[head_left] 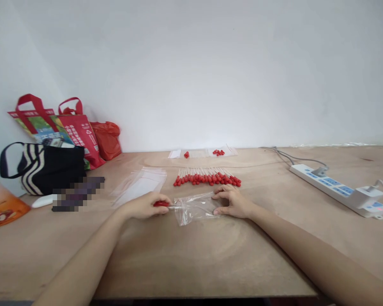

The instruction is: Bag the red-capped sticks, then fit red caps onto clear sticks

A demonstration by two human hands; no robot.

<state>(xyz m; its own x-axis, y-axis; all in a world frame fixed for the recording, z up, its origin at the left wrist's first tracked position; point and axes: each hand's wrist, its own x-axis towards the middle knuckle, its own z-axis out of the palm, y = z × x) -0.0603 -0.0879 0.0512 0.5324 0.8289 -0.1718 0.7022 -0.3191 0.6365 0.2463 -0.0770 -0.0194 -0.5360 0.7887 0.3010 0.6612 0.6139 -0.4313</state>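
Two bare forearms reach over the grainy wooden surface; the left hand has its grip closed on smooth red-headed sticks, thin stems at the mouth of a crinkled clear bag. The right hand touches the bag's other end; whether it pinches, one cannot tell. Such soft film probably needs light tension, with stems kept level.

Two hands, red-tipped sticks beyond counting, one power strip, one orange pouch.

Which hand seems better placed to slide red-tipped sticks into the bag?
Probably the left hand: it holds red-tipped sticks, pale ends reaching the clear bag, while the right hand touches the bag's opposite end.
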